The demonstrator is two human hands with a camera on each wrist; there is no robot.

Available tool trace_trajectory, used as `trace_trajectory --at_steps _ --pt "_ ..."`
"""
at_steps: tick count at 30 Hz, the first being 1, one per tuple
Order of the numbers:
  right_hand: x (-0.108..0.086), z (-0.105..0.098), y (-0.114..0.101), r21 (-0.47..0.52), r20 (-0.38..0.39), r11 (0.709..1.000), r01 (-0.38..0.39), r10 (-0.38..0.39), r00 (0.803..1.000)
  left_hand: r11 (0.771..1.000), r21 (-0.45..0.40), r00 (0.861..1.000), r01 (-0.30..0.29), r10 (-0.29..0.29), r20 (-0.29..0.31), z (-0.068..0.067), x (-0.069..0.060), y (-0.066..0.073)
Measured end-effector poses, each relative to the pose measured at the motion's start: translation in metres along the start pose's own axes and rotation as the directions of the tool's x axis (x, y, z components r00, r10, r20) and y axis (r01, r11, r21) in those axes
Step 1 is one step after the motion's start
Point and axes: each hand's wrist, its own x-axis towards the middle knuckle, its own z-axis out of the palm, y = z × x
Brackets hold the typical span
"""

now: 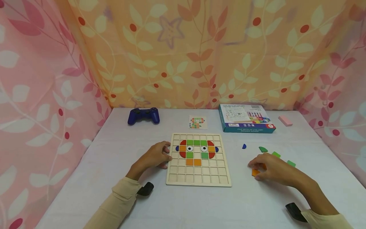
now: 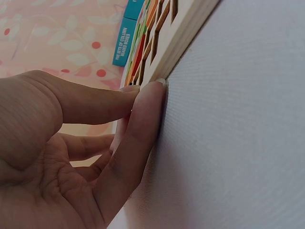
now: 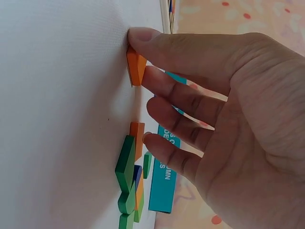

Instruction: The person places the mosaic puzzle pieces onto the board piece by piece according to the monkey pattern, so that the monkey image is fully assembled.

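Note:
A pale wooden grid board (image 1: 198, 180) lies flat on the table, with red, green, orange and blue tiles and two eye tiles in its middle and upper squares. My left hand (image 1: 154, 154) holds the board's left edge with bent fingers; the left wrist view shows fingertips against its rim. To the right of the board, my right hand (image 1: 271, 168) pinches an orange square tile (image 3: 136, 67) between thumb and index finger, at the table surface. Beyond its fingers, another orange tile (image 3: 137, 138) and green tiles (image 3: 125, 164) lie loose. The hand partly hides the pile in the head view.
A small pattern card (image 1: 198, 122) lies behind the board. Farther right are a teal and white box (image 1: 246, 118) and a pink block (image 1: 285, 121). A blue game controller (image 1: 143, 116) sits back left. A blue half-round tile (image 1: 244, 146) lies near the board's right side.

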Motion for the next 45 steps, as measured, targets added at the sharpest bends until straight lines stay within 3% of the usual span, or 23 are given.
trace_trajectory --at_steps 10,20,31,45 --pt "-0.002 0.000 0.005 -0.020 -0.004 1.000 -0.015 0.015 1.000 1.000 0.008 1.000 0.022 -0.022 -0.006 0.001 0.002 0.000" --pt "0.001 0.000 -0.001 -0.044 -0.021 0.998 0.044 -0.045 0.999 1.000 0.004 1.000 0.017 -0.017 -0.006 0.001 0.002 -0.001" --pt "0.021 0.009 -0.025 -0.053 -0.043 0.988 0.143 -0.145 0.989 1.000 -0.006 1.000 0.010 -0.010 -0.004 0.001 0.001 -0.001" --pt "0.053 0.021 -0.066 -0.005 -0.008 0.973 0.232 -0.232 0.973 1.000 -0.011 1.000 0.005 -0.005 -0.008 0.000 0.000 0.000"
